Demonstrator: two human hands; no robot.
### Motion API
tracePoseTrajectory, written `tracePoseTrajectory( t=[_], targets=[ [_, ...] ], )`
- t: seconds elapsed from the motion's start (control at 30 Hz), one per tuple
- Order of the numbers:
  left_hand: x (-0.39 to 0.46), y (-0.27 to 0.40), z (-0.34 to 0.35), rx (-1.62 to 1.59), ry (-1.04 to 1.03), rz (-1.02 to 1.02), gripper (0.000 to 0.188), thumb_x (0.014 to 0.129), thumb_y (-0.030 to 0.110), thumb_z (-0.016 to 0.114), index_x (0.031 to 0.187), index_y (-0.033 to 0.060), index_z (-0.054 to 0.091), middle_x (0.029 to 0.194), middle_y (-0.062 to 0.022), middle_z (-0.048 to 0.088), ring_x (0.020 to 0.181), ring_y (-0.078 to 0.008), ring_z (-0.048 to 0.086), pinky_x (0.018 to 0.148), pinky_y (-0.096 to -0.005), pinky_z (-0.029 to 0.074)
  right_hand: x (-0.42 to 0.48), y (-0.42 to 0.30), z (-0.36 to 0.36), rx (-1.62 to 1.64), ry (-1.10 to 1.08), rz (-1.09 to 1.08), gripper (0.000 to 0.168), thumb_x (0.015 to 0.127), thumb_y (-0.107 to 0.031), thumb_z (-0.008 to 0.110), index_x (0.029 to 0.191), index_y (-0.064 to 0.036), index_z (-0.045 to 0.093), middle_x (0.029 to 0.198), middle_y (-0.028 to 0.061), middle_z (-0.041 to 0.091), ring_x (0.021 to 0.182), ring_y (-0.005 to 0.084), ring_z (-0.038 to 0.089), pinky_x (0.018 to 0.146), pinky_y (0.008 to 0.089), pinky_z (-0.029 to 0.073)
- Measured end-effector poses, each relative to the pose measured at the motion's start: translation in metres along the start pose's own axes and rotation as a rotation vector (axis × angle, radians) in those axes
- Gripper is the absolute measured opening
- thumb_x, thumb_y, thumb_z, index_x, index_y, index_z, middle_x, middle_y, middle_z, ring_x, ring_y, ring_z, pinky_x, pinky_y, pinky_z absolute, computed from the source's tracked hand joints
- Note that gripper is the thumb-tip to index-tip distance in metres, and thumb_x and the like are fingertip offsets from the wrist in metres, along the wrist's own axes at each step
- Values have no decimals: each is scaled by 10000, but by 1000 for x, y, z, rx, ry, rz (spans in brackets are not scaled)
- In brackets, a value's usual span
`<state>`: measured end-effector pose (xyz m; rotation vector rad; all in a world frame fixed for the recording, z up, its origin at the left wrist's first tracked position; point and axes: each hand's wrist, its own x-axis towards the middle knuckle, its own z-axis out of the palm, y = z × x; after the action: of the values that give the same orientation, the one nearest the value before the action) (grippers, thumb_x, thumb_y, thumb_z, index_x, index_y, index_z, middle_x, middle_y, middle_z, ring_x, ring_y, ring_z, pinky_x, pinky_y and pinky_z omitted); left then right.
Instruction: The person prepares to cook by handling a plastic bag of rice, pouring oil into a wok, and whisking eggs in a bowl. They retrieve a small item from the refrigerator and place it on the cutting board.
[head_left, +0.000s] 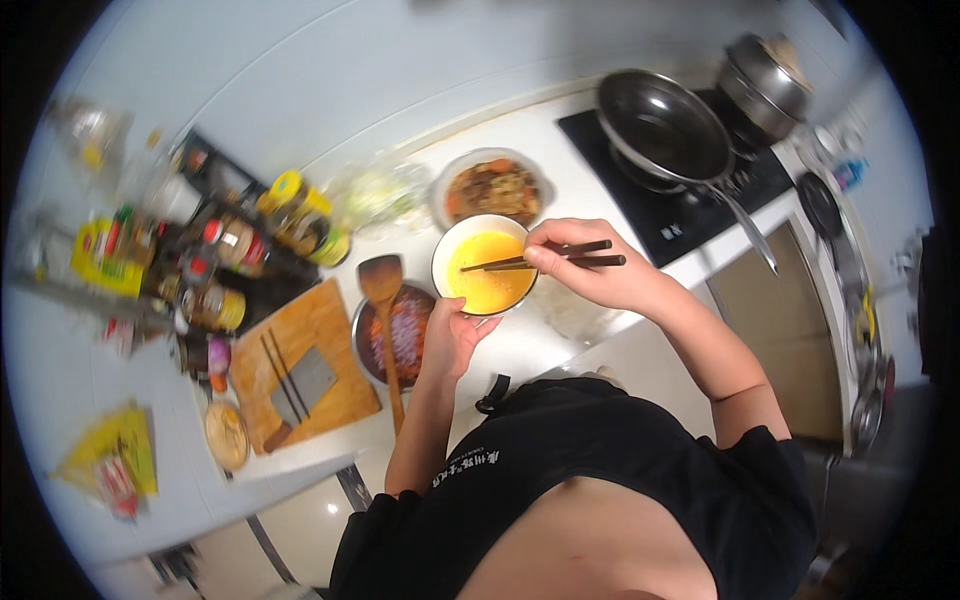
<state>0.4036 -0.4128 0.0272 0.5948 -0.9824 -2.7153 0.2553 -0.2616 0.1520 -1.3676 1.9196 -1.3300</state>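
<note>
My left hand (454, 337) grips the lower rim and underside of a white bowl (442, 251) with a dark edge, held above the counter in front of me. Yellow beaten egg (484, 289) fills much of the bowl. In my right hand (574, 259) is a pair of dark chopsticks (592, 253), their tips dipped in the egg. Behind the bowl stands a dish (442, 191) of cooked food with orange pieces. To the left, a wooden spatula (384, 289) lies across a metal bowl (361, 337) of chopped purple and orange vegetables.
A wok (652, 124) sits on the black cooktop (660, 232) at right, beside a lidded steel pot (765, 86). At left, a cleaver (311, 379) and more chopsticks (277, 367) lie on a wooden cutting board (330, 315). Several seasoning bottles (232, 240) crowd the back left.
</note>
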Motion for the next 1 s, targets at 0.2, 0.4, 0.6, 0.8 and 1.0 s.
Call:
tracePoseTrajectory(
  t=[0.2,0.4,0.6,0.8,1.0],
  targets=[
    [51,-58,69,95,-97,-71,421,800,146,440,1185,16,331,1214,-156,413,1094,-262,465,892,-450,412,-70,28,-91,22,467,176,188,825,-186,573,788,-2,577,620,42,574,559,64,536,516,211,424],
    [74,-97,148,142,-141,-53,436,813,151,395,1201,-39,332,1193,-194,443,1071,-297,500,874,-411,453,-125,65,-170,286,590,321,194,809,-192,622,758,-11,575,685,62,616,604,94,600,554,198,498],
    [99,-132,198,138,-99,-27,428,821,162,394,1181,-62,333,1169,-215,459,1034,-299,532,864,-408,477,-150,94,-227,338,550,284,211,817,-205,610,788,3,601,725,82,634,618,109,610,576,196,501],
    [107,-144,223,257,-80,22,423,827,172,403,1171,-66,338,1140,-216,477,1015,-299,544,852,-408,483,-159,114,-263,307,394,284,216,831,-193,583,845,20,614,761,76,632,674,102,605,627,208,498],
    [118,-136,225,285,-74,11,393,827,166,414,1141,-66,369,1118,-205,494,1002,-276,555,842,-401,485,-143,129,-272,392,379,235,221,839,-196,575,872,18,614,770,78,636,634,97,593,610,210,493]
  ],
)
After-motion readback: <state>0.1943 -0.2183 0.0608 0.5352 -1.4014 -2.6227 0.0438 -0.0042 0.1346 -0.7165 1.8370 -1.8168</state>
